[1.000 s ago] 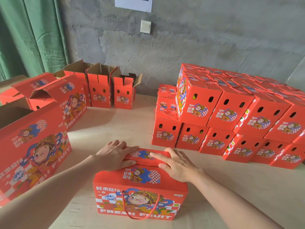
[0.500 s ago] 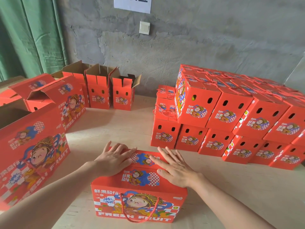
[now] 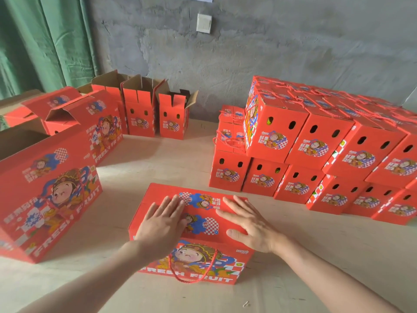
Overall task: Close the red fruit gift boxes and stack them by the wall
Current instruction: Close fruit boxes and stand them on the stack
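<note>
A red fruit gift box (image 3: pixel 198 263) with a rope handle stands on the floor right in front of me. Its top flaps lie flat. My left hand (image 3: pixel 161 222) presses flat on the left half of the lid, fingers straight. On the right half rests my right hand (image 3: pixel 250 224), flat too, fingers spread. A two-layer stack of shut red boxes (image 3: pixel 316 154) runs along the grey wall (image 3: pixel 270 53) at the right. Several open boxes (image 3: pixel 140 109) with raised flaps stand by the wall at the left.
A large open red box (image 3: pixel 49 195) stands close at my left, another (image 3: pixel 90 123) behind it. A green curtain (image 3: pixel 45 41) hangs at the far left. The pale wooden floor (image 3: pixel 169 159) lies between the box groups. A small screw (image 3: pixel 246 303) lies near the bottom.
The top flaps have gone down flat. Both hands went from curled over the raised flap to lying flat on the lid. The view has tilted down slightly.
</note>
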Motion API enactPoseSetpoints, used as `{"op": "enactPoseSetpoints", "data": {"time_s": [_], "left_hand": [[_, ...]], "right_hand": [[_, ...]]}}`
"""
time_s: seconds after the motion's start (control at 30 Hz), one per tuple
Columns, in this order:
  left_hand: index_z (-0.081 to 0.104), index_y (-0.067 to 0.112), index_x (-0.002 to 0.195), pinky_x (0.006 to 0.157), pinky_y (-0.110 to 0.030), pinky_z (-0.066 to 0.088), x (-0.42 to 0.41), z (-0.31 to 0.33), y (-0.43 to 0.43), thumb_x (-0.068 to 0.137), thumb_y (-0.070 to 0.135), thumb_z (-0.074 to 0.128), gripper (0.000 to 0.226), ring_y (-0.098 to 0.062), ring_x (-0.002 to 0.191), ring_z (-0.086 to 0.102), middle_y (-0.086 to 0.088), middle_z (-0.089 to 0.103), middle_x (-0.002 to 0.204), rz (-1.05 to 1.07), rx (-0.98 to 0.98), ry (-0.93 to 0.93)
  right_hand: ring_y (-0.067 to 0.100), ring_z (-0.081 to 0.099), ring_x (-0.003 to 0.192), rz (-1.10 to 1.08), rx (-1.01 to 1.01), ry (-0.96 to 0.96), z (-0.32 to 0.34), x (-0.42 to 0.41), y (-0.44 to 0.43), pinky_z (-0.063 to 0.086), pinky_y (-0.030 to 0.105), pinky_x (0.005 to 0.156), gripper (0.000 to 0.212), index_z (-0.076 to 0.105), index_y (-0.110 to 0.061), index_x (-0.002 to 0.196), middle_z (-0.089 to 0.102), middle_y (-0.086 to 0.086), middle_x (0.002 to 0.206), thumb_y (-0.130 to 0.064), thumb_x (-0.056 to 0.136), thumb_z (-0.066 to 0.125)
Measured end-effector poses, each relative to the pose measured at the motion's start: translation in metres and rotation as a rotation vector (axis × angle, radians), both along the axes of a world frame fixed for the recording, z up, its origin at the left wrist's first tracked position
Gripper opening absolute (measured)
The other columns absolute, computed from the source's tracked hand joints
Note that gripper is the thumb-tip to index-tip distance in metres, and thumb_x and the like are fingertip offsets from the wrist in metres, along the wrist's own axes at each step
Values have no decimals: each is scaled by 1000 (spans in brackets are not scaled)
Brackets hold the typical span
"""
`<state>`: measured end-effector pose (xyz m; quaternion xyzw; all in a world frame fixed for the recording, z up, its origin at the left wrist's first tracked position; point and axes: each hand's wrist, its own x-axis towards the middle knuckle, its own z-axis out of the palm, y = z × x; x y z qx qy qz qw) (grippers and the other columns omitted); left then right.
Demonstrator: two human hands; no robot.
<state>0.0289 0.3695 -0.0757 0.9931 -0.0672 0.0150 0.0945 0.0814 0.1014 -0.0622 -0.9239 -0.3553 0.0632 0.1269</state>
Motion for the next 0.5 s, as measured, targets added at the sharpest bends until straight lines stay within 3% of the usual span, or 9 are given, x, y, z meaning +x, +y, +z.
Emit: {"op": "enactPoseSetpoints", "data": {"time_s": [0.17, 0.27, 0.3, 0.43, 0.5], "left_hand": [[6, 26, 152, 113, -45, -16, -18, -4, -21, 93, 55, -4, 67, -15, 147, -7, 11, -1, 158, 113, 41, -77], [40, 21, 144, 114, -50, 18, -11, 4, -14, 90, 54, 6, 72, -23, 142, 28, 5, 36, 150, 38, 3, -166], [43, 22, 142, 113, -50, 20, -4, 6, -7, 90, 54, 7, 71, -23, 141, 31, 6, 39, 148, 6, -1, -168], [4, 47, 146, 111, -54, -17, 38, 5, 31, 82, 68, -16, 70, -21, 147, -9, 22, -6, 152, -24, 99, -53], [-3, 53, 145, 106, -59, -20, 60, 9, 46, 92, 61, -2, 53, -26, 145, -18, 10, -16, 157, 129, 175, 38]], "right_hand": [[17, -28, 142, -11, -43, 32, 5, 12, 0, -17, 42, 114, 48, 14, -60, 138, -10, -18, 157, -60, 93, 33], [20, -4, 147, -68, 22, 6, 8, 19, 3, -2, 42, 117, 43, 23, -58, 136, 5, -16, 158, -47, 98, 40], [21, 7, 145, -91, 40, -49, 7, 17, 6, 4, 40, 116, 42, 26, -56, 136, 12, -14, 158, -43, 99, 41], [25, 28, 131, -350, 48, -213, -4, -5, 39, 18, 37, 108, 40, 33, -58, 136, 24, -10, 156, -44, 99, 34], [31, 24, 133, -414, 19, -151, -6, -16, 61, 15, 44, 111, 44, 24, -58, 140, 18, -2, 157, -53, 97, 28]]}}
